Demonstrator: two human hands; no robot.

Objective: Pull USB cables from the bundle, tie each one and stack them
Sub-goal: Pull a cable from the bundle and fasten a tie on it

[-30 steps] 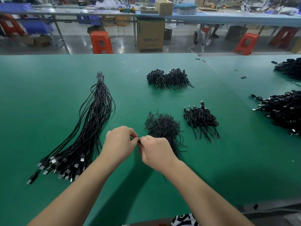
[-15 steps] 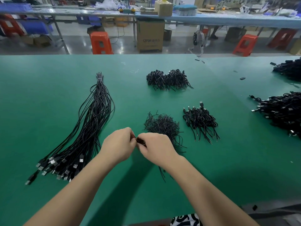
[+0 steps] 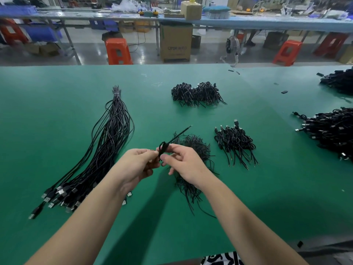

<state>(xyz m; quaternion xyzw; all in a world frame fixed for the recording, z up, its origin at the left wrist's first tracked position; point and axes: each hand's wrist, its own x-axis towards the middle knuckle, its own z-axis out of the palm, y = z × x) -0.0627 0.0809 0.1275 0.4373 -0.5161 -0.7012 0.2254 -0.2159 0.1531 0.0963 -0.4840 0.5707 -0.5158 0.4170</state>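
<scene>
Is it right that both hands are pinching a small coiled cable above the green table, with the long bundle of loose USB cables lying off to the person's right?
Not quite. The head view shows the long bundle of loose USB cables lying to the person's left, not right. The rest holds: the left hand and right hand both pinch a small coiled cable above the green table.

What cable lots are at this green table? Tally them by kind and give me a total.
Long untied bundle: 1
Heaps of tied cables: 4
Pile of thin ties: 1
Coiled cable pinched between left hand and right hand: 1
Total: 7
</scene>
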